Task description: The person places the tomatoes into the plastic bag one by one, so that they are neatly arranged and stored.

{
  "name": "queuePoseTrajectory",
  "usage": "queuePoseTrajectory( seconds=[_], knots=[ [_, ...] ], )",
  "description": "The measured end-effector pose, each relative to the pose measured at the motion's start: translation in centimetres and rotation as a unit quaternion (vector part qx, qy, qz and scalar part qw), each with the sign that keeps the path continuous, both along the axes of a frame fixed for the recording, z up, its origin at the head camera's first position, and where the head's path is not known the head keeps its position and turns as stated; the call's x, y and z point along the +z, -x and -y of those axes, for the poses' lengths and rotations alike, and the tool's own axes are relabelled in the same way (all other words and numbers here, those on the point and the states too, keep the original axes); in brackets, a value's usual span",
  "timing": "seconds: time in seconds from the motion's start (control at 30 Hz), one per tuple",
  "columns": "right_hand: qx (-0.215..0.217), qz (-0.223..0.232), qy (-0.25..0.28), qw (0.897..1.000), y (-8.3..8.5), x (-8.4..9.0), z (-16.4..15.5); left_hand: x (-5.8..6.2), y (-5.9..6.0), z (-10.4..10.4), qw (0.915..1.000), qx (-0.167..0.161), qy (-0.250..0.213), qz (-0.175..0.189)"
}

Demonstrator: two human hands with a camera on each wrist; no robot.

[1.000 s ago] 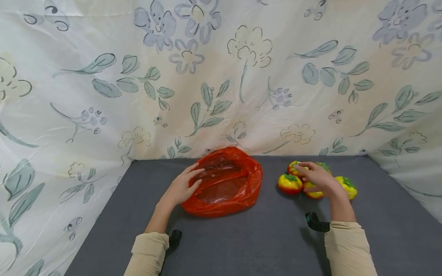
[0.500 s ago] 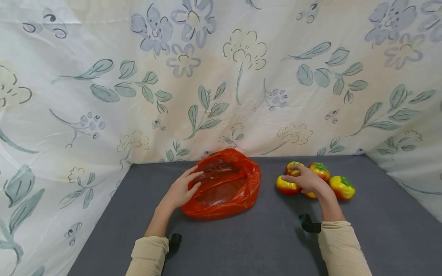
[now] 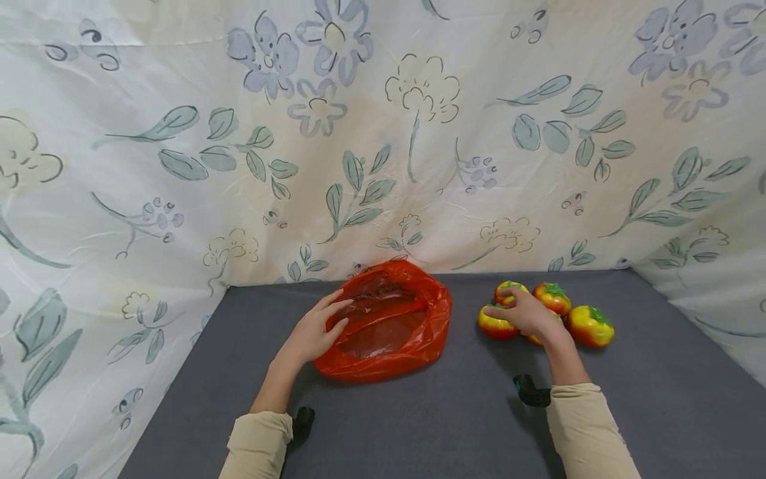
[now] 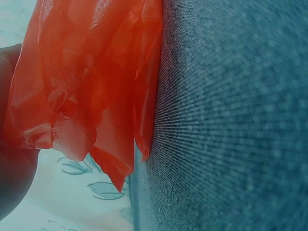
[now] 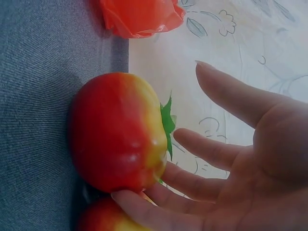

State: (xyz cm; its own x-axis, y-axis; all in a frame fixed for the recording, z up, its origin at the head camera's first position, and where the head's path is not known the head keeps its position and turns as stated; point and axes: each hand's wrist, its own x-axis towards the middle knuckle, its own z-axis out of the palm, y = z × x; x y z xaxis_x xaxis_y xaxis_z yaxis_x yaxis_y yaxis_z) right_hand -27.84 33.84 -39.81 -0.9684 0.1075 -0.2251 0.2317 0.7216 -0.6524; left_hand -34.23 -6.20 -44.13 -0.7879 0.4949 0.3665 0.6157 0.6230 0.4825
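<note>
A red plastic bag (image 3: 419,346) stands on the dark table with its mouth spread upward. At its left rim my left hand (image 3: 311,336) reaches over the opening, fingers and thumb apart. The left wrist view shows the bag's crinkled outer side (image 4: 91,82) covering part of that hand (image 4: 14,168). My right hand (image 3: 526,314) hovers over a cluster of glossy red-and-yellow, tomato-like fruits. Its fingers are spread, right beside the leftmost fruit (image 3: 495,327). In the right wrist view this fruit (image 5: 113,134) shows a green leafy top, and the thumb stays apart from it.
Other fruits sit close by: one at the back (image 3: 552,297), another on the right (image 3: 591,327) and a further one (image 3: 509,287) behind the hand. A floral cloth (image 3: 431,199) hangs behind and beside the dark table (image 3: 419,426).
My right hand has moved left across the cluster, toward the leftmost fruit, uncovering fruits behind it. The left hand keeps its place at the bag. The head view has shifted slightly.
</note>
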Motion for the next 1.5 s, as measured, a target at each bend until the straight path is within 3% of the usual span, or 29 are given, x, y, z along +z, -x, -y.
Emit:
queuePoseTrajectory(
  seconds=[0.23, 0.43, 0.77, 1.13, 1.5],
  knots=[
    [0.004, -0.027, -0.038, 0.999, 0.1, -0.2, 1.0, 0.0, 0.0, 0.1, 1.0, -0.001, 0.001, 0.0],
    [0.023, -0.076, -0.111, 0.991, 0.1, -0.6, 2.4, 0.0, 0.0, 0.0, 1.0, -0.001, 0.002, 0.006],
    [-0.029, -0.078, -0.184, 0.979, 0.2, -2.2, 4.8, -0.1, 0.1, 0.0, 0.9999, -0.002, 0.001, 0.01],
    [-0.062, -0.105, -0.229, 0.966, 0.6, -3.4, 6.1, 0.2, -0.1, 0.0, 0.9998, -0.002, 0.001, 0.018],
    [-0.076, -0.135, -0.236, 0.959, 0.7, -3.9, 6.1, 0.1, -0.1, 0.0, 0.9998, 0.001, 0.004, 0.017]
  ],
)
